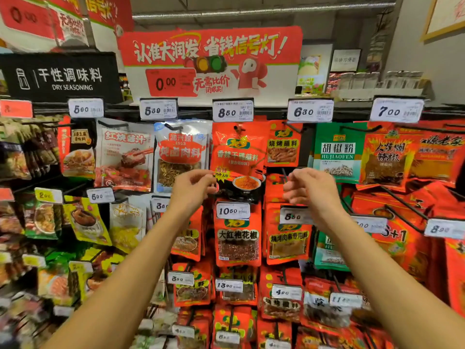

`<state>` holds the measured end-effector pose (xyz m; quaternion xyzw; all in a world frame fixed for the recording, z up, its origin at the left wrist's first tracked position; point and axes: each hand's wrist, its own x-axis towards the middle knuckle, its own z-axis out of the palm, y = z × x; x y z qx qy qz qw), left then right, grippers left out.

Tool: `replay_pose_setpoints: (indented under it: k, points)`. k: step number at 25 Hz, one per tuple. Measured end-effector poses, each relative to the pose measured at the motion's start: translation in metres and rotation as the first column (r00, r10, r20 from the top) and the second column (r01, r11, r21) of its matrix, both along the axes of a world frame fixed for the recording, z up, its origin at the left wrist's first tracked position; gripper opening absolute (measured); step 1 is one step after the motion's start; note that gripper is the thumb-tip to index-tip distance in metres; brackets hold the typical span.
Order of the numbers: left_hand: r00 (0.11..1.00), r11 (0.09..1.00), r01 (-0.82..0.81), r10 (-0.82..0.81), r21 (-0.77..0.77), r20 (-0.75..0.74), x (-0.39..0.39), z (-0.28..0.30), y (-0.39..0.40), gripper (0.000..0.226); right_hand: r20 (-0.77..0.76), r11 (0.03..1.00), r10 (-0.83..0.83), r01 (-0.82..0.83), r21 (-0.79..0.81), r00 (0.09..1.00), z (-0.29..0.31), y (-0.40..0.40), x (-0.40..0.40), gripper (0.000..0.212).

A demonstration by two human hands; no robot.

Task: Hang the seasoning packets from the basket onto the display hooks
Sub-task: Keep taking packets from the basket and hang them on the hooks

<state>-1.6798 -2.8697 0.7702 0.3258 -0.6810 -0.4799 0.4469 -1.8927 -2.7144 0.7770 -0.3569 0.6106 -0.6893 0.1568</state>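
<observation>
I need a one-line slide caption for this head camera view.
Both hands, left and right, reach toward a red seasoning packet hanging under the 8.50 price tag.

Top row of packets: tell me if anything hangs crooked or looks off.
The red packet under the 8.50 tag hangs tilted, its lower edge swung right over the packet beside it. The left hand touches its lower left corner. The other top-row packets hang roughly straight.

Supermarket aisle, black "DRY SEASONING" sign [60, 78] upper left, red promotional banner [210, 60] above the shelving, grey ceiling pipe [264, 10], pale wall [412, 46] right
</observation>
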Motion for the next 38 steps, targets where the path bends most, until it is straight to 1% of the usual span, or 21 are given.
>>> replay_pose_setpoints:
  k: [2,4,7,10,13,16,18,21,23,24,27,29,30,31,33,34,35,36,37,38]
  points:
    - [0.994,0.990,0.094,-0.087,0.108,-0.064,0.012,-0.016,0.021,0.016,0.070,0.997,0.073,-0.074,0.019,0.995,-0.016,0.026,0.004,0.022]
    - [0.990,0.973,0.124,-0.110,0.194,-0.085,0.019,-0.041,0.041,0.019,0.107,0.991,0.112,-0.119,0.063,0.988,-0.047,0.045,0.004,0.024]
    - [0.997,0.935,0.075,-0.060,0.346,-0.052,0.022,-0.102,0.076,0.021,0.181,0.960,0.163,-0.198,0.196,0.970,-0.122,0.072,-0.001,0.025]
    - [0.999,0.849,0.020,-0.034,0.528,0.017,0.023,-0.181,0.112,0.021,0.289,0.900,0.132,-0.237,0.365,0.948,-0.214,0.096,-0.003,0.026]
    - [0.997,0.712,-0.043,-0.011,0.701,0.072,0.024,-0.261,0.148,0.022,0.386,0.814,0.046,-0.258,0.520,0.921,-0.304,0.122,0.002,0.024]
    - [0.974,0.563,-0.183,-0.009,0.806,0.227,0.027,-0.349,0.179,0.021,0.447,0.706,-0.035,-0.295,0.644,0.894,-0.398,0.151,0.014,0.024]
    - [0.948,0.454,-0.272,-0.028,0.849,0.318,0.029,-0.413,0.197,0.020,0.472,0.626,-0.112,-0.306,0.717,0.875,-0.466,0.172,0.025,0.025]
    - [0.909,0.283,-0.391,-0.033,0.876,0.417,0.035,-0.507,0.222,0.018,0.464,0.503,-0.251,-0.296,0.812,0.849,-0.568,0.204,0.041,0.027]
    - [0.885,0.191,-0.436,-0.089,0.880,0.457,0.042,-0.579,0.234,0.022,0.439,0.388,-0.291,-0.314,0.866,0.850,-0.646,0.220,0.050,0.027]
    - [0.878,0.162,-0.446,-0.115,0.881,0.465,0.047,-0.614,0.238,0.024,0.424,0.317,-0.299,-0.330,0.889,0.855,-0.684,0.227,0.053,0.028]
    - [0.861,0.130,-0.459,-0.177,0.879,0.476,0.055,-0.719,0.244,0.025,0.375,0.154,-0.262,-0.345,0.926,0.889,-0.798,0.240,0.056,0.028]
    - [0.854,0.088,-0.472,-0.199,0.877,0.480,0.059,-0.778,0.244,0.029,0.373,0.028,-0.119,-0.372,0.928,0.920,-0.863,0.240,0.057,0.022]
    - [0.847,0.081,-0.478,-0.220,0.875,0.483,0.060,-0.809,0.244,0.031,0.363,-0.020,-0.032,-0.364,0.931,0.931,-0.896,0.237,0.060,0.019]
    - [0.835,0.097,-0.484,-0.247,0.869,0.492,0.062,-0.837,0.245,0.031,0.333,-0.051,0.031,-0.331,0.942,0.943,-0.928,0.233,0.063,0.021]
    - [0.790,0.179,-0.503,-0.303,0.846,0.534,0.066,-0.884,0.250,0.026,0.270,-0.047,0.030,-0.268,0.962,0.962,-0.982,0.223,0.070,0.039]
    - [0.776,0.208,-0.500,-0.323,0.841,0.541,0.068,-0.900,0.253,0.022,0.264,-0.045,0.013,-0.263,0.964,0.964,-1.004,0.217,0.073,0.049]
    - [0.777,0.220,-0.488,-0.333,0.845,0.535,0.071,-0.911,0.256,0.019,0.267,-0.052,0.011,-0.266,0.962,0.964,-1.021,0.212,0.076,0.058]
    - [0.783,0.219,-0.473,-0.340,0.853,0.521,0.075,-0.918,0.258,0.017,0.257,-0.075,0.032,-0.254,0.964,0.966,-1.033,0.208,0.078,0.061]
    - [0.791,0.214,-0.456,-0.346,0.864,0.504,0.078,-0.923,0.261,0.017,0.224,-0.099,0.071,-0.216,0.971,0.972,-1.041,0.205,0.078,0.056]
    - [0.796,0.210,-0.445,-0.351,0.870,0.492,0.081,-0.926,0.263,0.017,0.165,-0.105,0.099,-0.155,0.982,0.981,-1.042,0.204,0.078,0.046]
